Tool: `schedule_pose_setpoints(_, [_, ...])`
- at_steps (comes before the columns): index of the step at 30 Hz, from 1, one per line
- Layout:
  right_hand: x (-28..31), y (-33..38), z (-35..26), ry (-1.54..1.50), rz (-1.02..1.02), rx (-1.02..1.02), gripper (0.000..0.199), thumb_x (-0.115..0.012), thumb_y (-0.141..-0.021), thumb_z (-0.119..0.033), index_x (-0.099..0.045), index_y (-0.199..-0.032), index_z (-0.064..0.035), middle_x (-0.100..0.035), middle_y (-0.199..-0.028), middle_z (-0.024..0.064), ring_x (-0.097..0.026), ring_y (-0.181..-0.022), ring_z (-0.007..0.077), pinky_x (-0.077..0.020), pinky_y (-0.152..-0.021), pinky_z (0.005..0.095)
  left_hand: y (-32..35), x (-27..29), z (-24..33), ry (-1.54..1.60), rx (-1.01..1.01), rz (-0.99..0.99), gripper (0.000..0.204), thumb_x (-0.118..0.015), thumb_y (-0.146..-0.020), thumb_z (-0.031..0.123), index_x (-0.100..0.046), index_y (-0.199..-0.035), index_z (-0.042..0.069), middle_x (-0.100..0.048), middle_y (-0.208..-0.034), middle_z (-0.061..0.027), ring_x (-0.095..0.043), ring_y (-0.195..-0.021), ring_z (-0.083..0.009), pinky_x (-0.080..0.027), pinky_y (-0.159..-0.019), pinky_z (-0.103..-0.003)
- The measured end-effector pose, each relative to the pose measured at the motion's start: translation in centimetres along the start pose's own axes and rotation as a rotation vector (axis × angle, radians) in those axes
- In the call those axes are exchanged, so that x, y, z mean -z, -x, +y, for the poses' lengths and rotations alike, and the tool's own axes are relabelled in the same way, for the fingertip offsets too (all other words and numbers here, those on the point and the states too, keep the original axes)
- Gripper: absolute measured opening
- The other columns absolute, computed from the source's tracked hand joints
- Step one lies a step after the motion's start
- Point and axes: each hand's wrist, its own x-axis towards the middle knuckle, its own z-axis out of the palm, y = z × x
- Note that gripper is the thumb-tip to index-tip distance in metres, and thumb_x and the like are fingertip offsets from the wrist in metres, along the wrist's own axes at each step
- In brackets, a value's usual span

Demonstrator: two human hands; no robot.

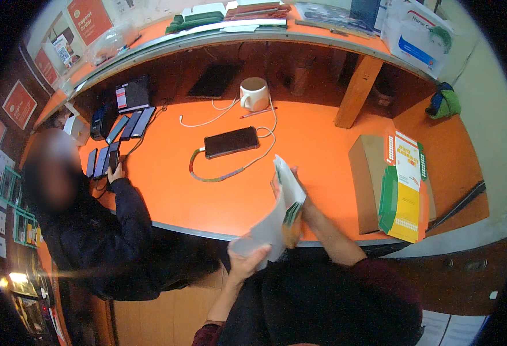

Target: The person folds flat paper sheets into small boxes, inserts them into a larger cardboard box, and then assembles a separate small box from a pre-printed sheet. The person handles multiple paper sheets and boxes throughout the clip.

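Observation:
Over the front edge of the desk, both my hands hold a white paper sheet or sleeve [268,222] that slants up and to the right. My left hand [246,262] grips its lower left end, thumb on top. My right hand [300,187] is wrapped round the upper right side, with most of its fingers hidden behind the paper. Along the right side, green-and-white folded layers [293,212] show beside the white paper. Below them is a tan-brown part [291,235], too blurred to make out.
A phone [231,142] lies on the orange desk [299,130] with a white cable, near a white mug [254,94]. A cardboard box [366,190] and a colourful carton [403,190] stand right. At left, a person in dark clothes [92,236] holds a phone [114,158] beside several others.

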Motion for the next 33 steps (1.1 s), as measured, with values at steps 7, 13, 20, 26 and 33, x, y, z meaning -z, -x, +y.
schedule_pose_setpoints(7, [0.7,0.0,-3.2,0.137,-0.084,0.203,0.053,-0.033,-0.087,-0.061,-0.046,-0.084,-0.0088,-0.047,-0.069,0.0013,-0.046,-0.059,0.0099,-0.0392,-0.052,0.0241,-0.6,0.2,-0.2,-0.097,0.023,0.249,0.026,-0.070,-0.072,0.010,-0.057,-0.092,-0.001,-0.061,-0.086,-0.0076,-0.058,-0.075,-0.0141,-0.048,-0.069,-0.029])
schedule_pose_setpoints(13, [-1.3,3.5,-4.6,-0.105,-0.222,0.231,0.061,-0.039,-0.083,-0.063,-0.042,-0.106,-0.0062,-0.051,-0.089,0.0053,-0.050,-0.077,0.0130,-0.0421,-0.064,0.0257,-3.0,3.8,1.4,-0.222,-0.040,0.425,0.019,-0.067,-0.073,0.007,-0.057,-0.086,-0.004,-0.060,-0.079,-0.0066,-0.055,-0.068,-0.0141,-0.045,-0.063,-0.027])
schedule_pose_setpoints(20, [-7.1,1.2,-1.2,0.093,-0.206,0.237,0.076,-0.047,-0.080,-0.062,-0.038,-0.129,-0.0043,-0.054,-0.112,0.0089,-0.052,-0.100,0.0169,-0.0430,-0.083,0.0303,-2.2,-1.3,-0.2,-0.525,-0.417,0.230,0.013,-0.064,-0.074,0.003,-0.057,-0.082,-0.004,-0.061,-0.077,-0.0067,-0.057,-0.067,-0.0129,-0.046,-0.057,-0.029])
schedule_pose_setpoints(26, [-5.6,0.8,-3.1,0.348,-0.179,0.402,0.064,-0.047,-0.080,-0.063,-0.052,-0.101,-0.0029,-0.058,-0.092,0.0034,-0.055,-0.082,0.0134,-0.0452,-0.069,0.0277,-1.7,1.2,-4.2,0.162,0.150,0.311,0.013,-0.057,-0.081,0.007,-0.056,-0.087,-0.005,-0.061,-0.078,-0.0055,-0.056,-0.065,-0.0122,-0.045,-0.057,-0.027])
schedule_pose_setpoints(33, [-6.0,0.7,-1.6,0.576,0.060,0.521,0.062,-0.037,-0.085,-0.063,-0.054,-0.085,-0.0030,-0.053,-0.074,0.0016,-0.050,-0.073,0.0110,-0.0407,-0.065,0.0273,-1.8,2.3,-5.6,0.074,0.115,0.203,0.019,-0.051,-0.086,0.011,-0.054,-0.096,-0.005,-0.059,-0.076,-0.0060,-0.055,-0.065,-0.0129,-0.044,-0.057,-0.027])
